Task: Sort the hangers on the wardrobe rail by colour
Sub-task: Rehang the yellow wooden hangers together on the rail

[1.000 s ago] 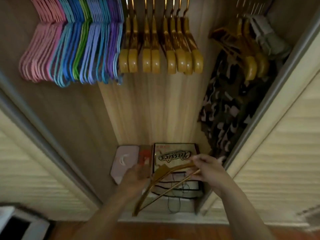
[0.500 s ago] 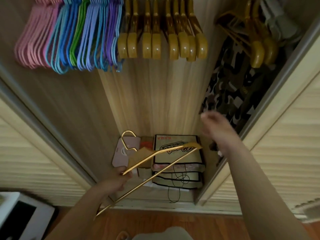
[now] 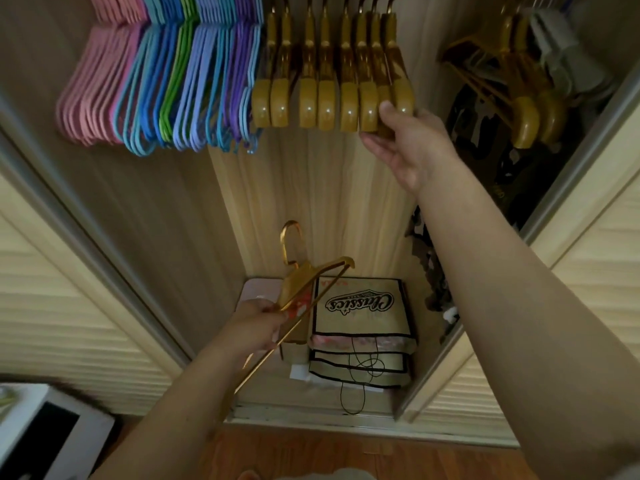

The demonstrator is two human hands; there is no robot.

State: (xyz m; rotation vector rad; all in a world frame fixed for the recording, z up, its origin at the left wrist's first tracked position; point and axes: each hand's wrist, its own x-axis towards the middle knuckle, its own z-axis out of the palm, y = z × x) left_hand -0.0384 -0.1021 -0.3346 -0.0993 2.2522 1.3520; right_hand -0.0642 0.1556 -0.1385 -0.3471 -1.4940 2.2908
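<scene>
My left hand [image 3: 258, 322] grips a loose gold hanger [image 3: 304, 285] low in the wardrobe, its hook pointing up. My right hand [image 3: 407, 143] is raised to the row of gold hangers [image 3: 329, 98] on the rail, thumb and fingers pinching the lower end of the rightmost ones. Left of that row hang pink hangers [image 3: 93, 98], then blue [image 3: 145, 95], a green one [image 3: 171, 88], and light blue and purple ones [image 3: 221, 91]. A few more gold hangers [image 3: 526, 123] hang at the far right with clothes. The rail itself is out of view.
A camouflage garment [image 3: 491, 168] hangs at the right. Printed bags [image 3: 360, 310] and a pink case [image 3: 259, 289] lie on the wardrobe floor. Slatted sliding doors [image 3: 62, 306] flank the opening. A white object [image 3: 52, 434] sits at bottom left.
My right hand let go of the loose gold hanger and rose to the hanging gold row. My left hand kept the hanger and turned its hook upward.
</scene>
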